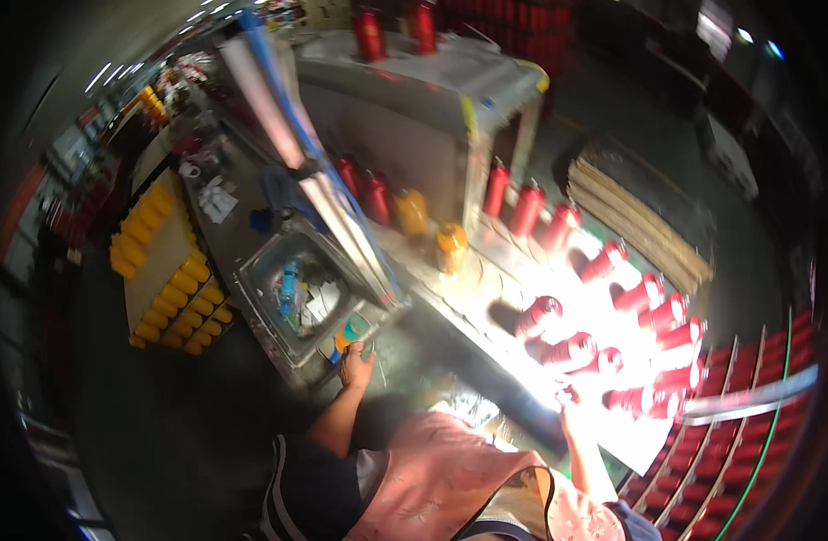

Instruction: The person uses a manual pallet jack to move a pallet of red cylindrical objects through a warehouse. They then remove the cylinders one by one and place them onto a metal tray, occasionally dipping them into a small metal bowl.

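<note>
My left hand [357,368] is at the bench corner beside a green round thing [356,326] and small orange and blue pieces [338,346]. Its fingers look curled closed, but blur hides what they hold, if anything. Strong glare washes out my right hand [570,402], which is at the near side of a brightly lit table [644,442]. Close by stand several red cylinders with narrow tops [601,362]. Whether my right fingers touch one of them cannot be made out. Two yellow cylinders [451,248] stand farther back along the table.
A metal tray [319,347] on the bench holds a blue bottle and scraps. Slanted light tubes [342,225] rise behind it. Yellow cylinders fill a rack [166,311] at left. Rows of red cylinders [729,433] fill the lower right. Stacked boards [639,216] lie beyond the table.
</note>
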A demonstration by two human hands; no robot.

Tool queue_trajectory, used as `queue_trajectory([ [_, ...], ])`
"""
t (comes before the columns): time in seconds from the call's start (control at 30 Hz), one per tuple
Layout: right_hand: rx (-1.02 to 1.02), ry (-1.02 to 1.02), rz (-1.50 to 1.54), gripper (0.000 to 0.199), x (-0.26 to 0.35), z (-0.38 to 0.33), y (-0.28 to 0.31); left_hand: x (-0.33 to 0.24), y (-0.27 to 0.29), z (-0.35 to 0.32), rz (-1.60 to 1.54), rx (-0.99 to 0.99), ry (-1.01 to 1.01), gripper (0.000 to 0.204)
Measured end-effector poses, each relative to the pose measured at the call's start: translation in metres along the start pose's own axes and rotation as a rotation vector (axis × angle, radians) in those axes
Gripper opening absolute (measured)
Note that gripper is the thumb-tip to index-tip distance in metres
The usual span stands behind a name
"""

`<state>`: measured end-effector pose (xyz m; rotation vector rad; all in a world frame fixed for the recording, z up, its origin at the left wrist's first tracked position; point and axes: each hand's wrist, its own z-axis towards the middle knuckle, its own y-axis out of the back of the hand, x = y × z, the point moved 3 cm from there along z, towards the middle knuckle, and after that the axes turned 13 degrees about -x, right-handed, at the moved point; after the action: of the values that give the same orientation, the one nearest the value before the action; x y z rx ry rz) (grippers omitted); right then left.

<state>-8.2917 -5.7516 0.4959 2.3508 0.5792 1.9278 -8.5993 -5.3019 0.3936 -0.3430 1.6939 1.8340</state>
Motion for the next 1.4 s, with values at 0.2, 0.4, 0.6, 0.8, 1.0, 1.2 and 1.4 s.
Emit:
queue_trajectory([
  [0.2, -0.119, -0.224, 0.121, 0.029, -0.034, -0.025, 0.096, -0.084, -0.021, -0.128, -0.489, 0.293, -0.080, 0.013],
  [0.4, -0.240, 0.227, 0.126, 0.033, -0.031, -0.012, 0.176, -0.244, -0.030, -0.195, -0.667, 0.468, -0.190, 0.018],
  [0.6, -0.492, 0.448, -0.259, 0.053, -0.014, 0.012, 0.234, -0.341, -0.030, -0.193, -0.700, 0.216, -0.370, 0.034],
  [0.8, -0.447, 0.411, -0.263, 0.067, -0.002, 0.026, 0.237, -0.417, -0.047, -0.187, -0.545, 0.184, -0.734, 0.057],
  [1.0, -0.851, 0.308, -0.371, 0.073, -0.051, 0.055, 0.272, -0.476, -0.111, -0.247, -0.509, 0.762, -0.935, 0.073],
  [1.2, -0.818, 0.334, -0.171, 0.025, -0.071, 0.083, 0.307, -0.506, -0.144, -0.302, -0.611, 1.051, -0.845, 0.056],
  [1.4, -0.940, 0.304, -0.206, 0.022, -0.074, 0.095, 0.335, -0.500, -0.146, -0.309, -0.552, 1.005, -0.868, 0.050],
])
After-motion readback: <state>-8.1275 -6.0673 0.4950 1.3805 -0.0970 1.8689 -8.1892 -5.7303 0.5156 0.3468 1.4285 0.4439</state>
